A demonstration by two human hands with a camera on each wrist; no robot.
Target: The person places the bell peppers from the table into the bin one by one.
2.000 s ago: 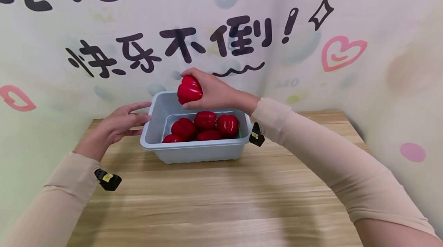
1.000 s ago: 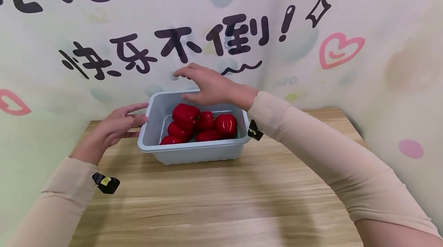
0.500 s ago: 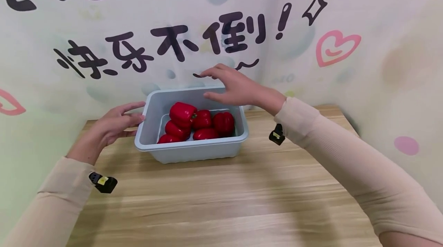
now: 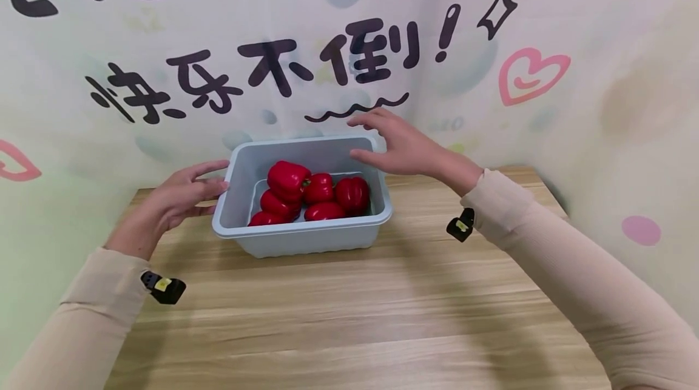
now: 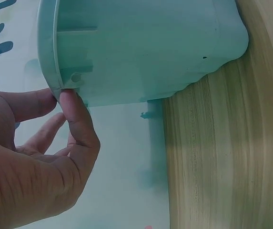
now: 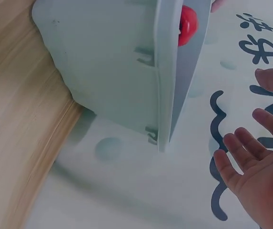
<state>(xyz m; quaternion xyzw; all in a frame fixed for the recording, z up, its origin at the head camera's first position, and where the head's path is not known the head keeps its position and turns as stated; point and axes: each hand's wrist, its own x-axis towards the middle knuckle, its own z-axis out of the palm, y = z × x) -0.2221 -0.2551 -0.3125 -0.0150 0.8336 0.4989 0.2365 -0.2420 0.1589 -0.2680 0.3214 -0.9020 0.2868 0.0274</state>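
Note:
A light blue plastic basin (image 4: 306,236) stands near the back of the table with several red bell peppers inside. One bell pepper (image 4: 288,179) lies on top of the others at the left, and another bell pepper (image 4: 352,195) sits by the right wall. My left hand (image 4: 188,195) is at the basin's left end; in the left wrist view its thumb and a finger pinch the rim (image 5: 49,52). Over the right rear corner hovers my right hand (image 4: 404,144), fingers spread and nothing in them. The right wrist view shows this hand (image 6: 265,162) apart from the rim.
The wood-grain table (image 4: 306,317) extends in front of the basin. Close behind it hangs a pale printed cloth (image 4: 464,105) with dark lettering. Small black wrist cameras (image 4: 164,288) are strapped at both sleeves.
The right hand let go of a bell pepper onto the pile in the basin, then moved right to the far corner. The right-hand pepper has turned. The left hand stays at the rim.

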